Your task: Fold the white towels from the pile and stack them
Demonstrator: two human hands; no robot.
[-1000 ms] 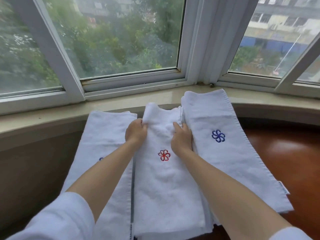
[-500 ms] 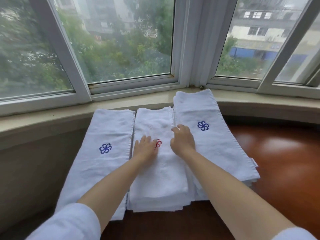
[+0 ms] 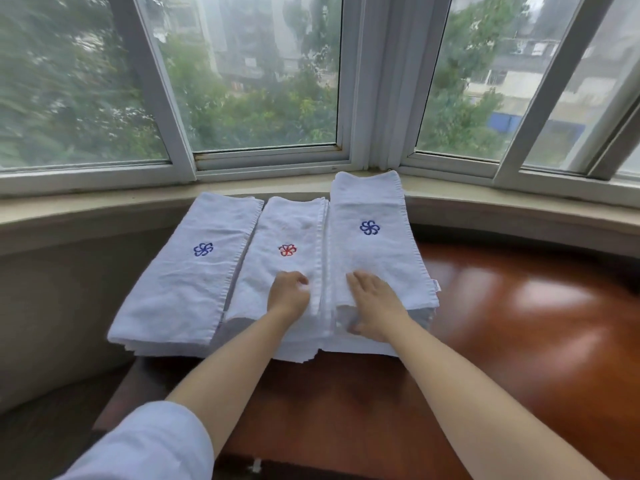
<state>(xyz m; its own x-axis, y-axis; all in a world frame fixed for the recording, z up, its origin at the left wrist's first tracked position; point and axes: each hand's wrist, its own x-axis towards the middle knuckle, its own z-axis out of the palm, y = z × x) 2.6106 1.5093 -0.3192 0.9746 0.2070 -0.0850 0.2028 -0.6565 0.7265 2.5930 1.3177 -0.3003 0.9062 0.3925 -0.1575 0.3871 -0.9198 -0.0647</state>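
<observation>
My left hand (image 3: 289,295) hides its curled fingertips on the red-flower towel (image 3: 277,271); I can't tell if it pinches. My right hand (image 3: 375,308) lies spread, thumb under the blue-flower towel's (image 3: 374,251) near edge, at the table's (image 3: 519,323) window edge.

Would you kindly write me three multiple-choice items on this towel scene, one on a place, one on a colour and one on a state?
1. Where does the left hand rest?
A. on the middle towel stack
B. on the windowsill
C. on the bare wooden table

2. What colour is the emblem on the middle towel stack?
A. green
B. red
C. black

3. How does the right hand lie?
A. clenched in a fist in the air
B. pinching a hanging towel
C. fingers straight, flat on the right towel stack

Answers: 1 A, its knuckles sit on the near part of the stack; 2 B, a red flower shows beside two blue ones; 3 C, its fingers lie stretched on the cloth.
</observation>
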